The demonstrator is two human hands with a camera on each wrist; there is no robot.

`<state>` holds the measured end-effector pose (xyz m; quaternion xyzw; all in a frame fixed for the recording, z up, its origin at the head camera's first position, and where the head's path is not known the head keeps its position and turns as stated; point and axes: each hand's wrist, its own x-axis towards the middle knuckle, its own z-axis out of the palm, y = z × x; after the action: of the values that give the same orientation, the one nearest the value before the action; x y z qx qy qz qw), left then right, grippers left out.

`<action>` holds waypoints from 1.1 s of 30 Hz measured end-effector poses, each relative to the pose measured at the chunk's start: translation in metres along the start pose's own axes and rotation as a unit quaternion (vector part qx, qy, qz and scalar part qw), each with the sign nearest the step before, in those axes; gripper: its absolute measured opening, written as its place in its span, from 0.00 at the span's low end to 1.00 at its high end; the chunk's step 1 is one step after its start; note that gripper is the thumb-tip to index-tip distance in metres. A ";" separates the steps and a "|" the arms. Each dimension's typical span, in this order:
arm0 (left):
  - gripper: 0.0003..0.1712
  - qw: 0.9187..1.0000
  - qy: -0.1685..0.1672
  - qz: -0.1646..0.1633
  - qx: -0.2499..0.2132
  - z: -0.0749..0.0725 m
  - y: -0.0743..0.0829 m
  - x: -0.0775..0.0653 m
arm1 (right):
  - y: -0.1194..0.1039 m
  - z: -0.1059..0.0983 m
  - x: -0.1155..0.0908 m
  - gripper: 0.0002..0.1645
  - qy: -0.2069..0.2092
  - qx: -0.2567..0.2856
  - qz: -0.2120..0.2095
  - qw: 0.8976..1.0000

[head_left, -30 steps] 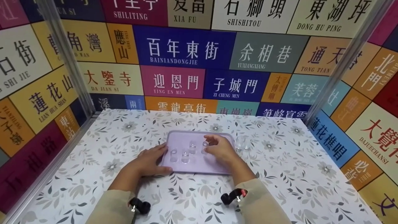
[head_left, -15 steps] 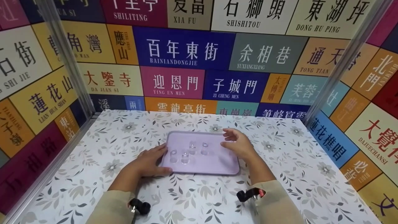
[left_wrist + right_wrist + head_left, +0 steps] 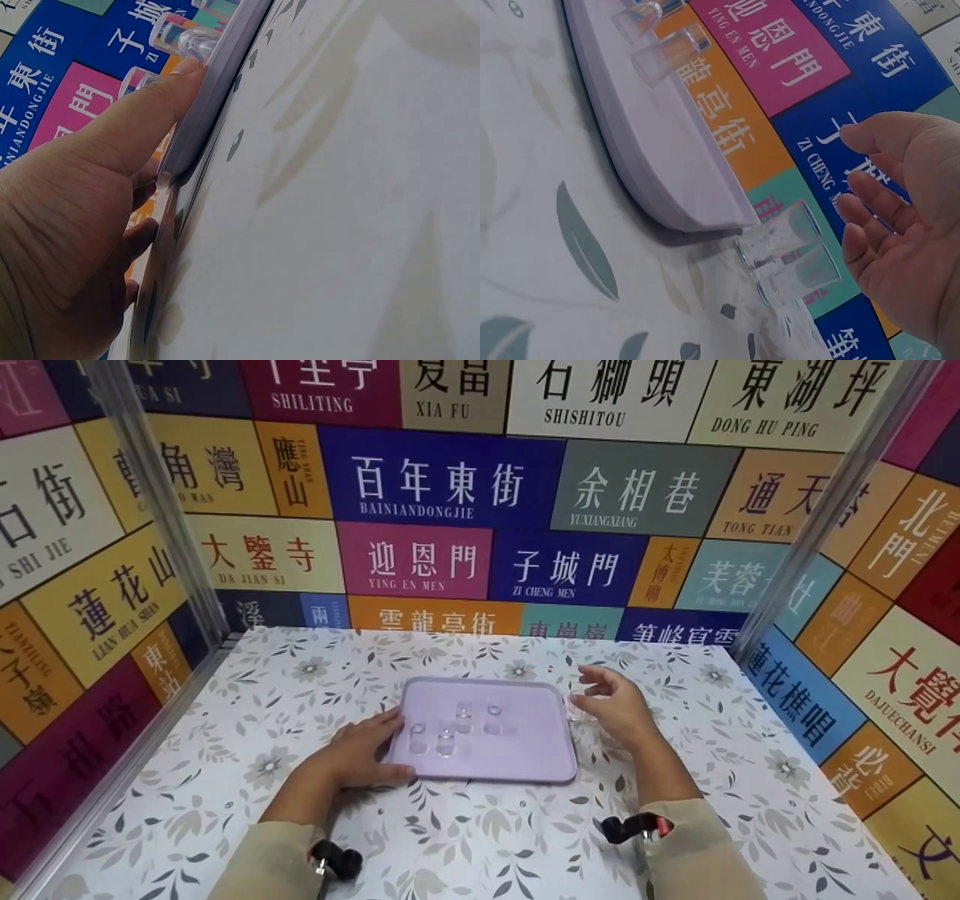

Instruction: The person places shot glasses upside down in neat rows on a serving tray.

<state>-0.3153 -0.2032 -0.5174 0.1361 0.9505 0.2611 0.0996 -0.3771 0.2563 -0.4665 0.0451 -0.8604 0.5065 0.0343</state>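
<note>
A pale purple tray [image 3: 525, 750] lies on the table, with several small clear glasses [image 3: 446, 742] standing upright toward its left and middle. My left hand [image 3: 360, 750] rests at the tray's left end, its thumb touching the near rim and its fingers along the left side. Just off the tray's right edge, two more clear shot glasses [image 3: 799, 274] stand side by side on the cloth. My right hand [image 3: 615, 709] hovers over these, fingers loosely bent and holding nothing. In the right wrist view a small gap shows between hand and glasses; the head view has them partly hidden behind the fingers.
A white cloth [image 3: 300, 840] with grey leaves and flowers covers the table. Panels [image 3: 442, 472] with colourful printed signs surround the back and sides, and clear posts [image 3: 817, 510] stand at the far corners.
My right hand has let go of a glass on the tray and moved right, past the tray's edge, to the two glasses there. The left hand has stayed in place.
</note>
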 end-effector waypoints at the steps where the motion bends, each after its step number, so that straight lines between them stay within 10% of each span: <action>1: 0.67 1.000 0.000 -0.001 0.001 0.000 0.000 0.000 | 0.002 -0.003 0.000 0.36 0.002 -0.004 0.001 1.000; 33: 0.66 1.000 -0.008 -0.012 0.003 -0.001 0.004 -0.002 | 0.071 -0.010 0.007 0.36 -0.017 -0.048 0.072 0.996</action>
<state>-0.3131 -0.2015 -0.5143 0.1271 0.9520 0.2561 0.1095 -0.3924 0.2994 -0.5225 -0.0098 -0.8854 0.4645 -0.0148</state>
